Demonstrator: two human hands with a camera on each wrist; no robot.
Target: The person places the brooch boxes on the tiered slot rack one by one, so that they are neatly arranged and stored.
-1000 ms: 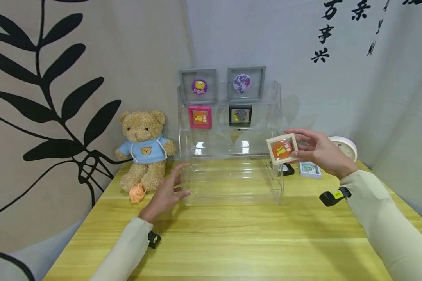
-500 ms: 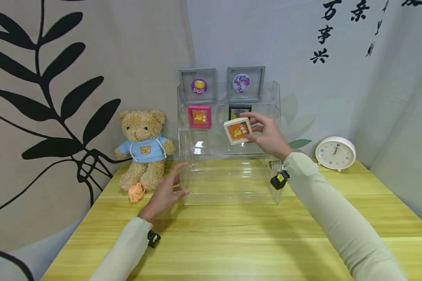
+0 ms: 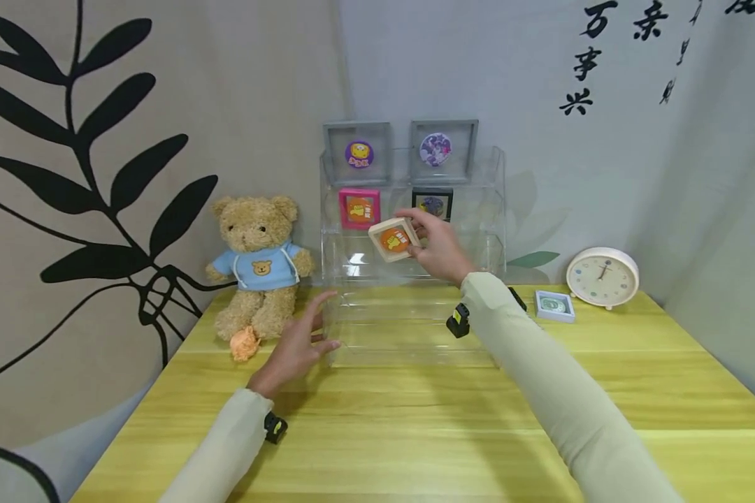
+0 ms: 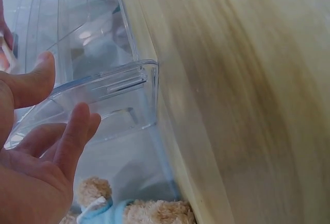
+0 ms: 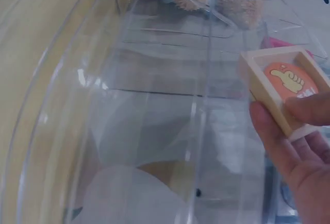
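The bench (image 3: 377, 433) carries everything, and a frame dropped from tier height could strike it hard. On it stands the clear tiered stand (image 3: 384, 300), which looks light; a push from the right hand without a counter-hold could slide or tip it. Its see-through ledges might also be misjudged, so that a frame catches an edge or slips off.

The teddy bear (image 3: 261, 265) sits to the left of the stand and could be knocked if that side shifted. The person's left hand (image 3: 297, 349) is at the stand's near left side, thumb and fingers spread well apart with nothing gripped; whether they touch the panel is unclear, so the steadying may be weak.

The right hand (image 3: 439, 244) has its fingers closed in a pinch on one side of the pale wooden frame (image 3: 394, 239), which hangs tilted in front of the stand's middle tiers. Held by one side only, it could swivel or slip.

Two grey frames (image 3: 358, 154) on the top tier seem safely higher up. The black frame (image 3: 432, 202), partly behind the right hand, could be nudged by the knuckles; the pink frame (image 3: 360, 209), by a swinging corner.
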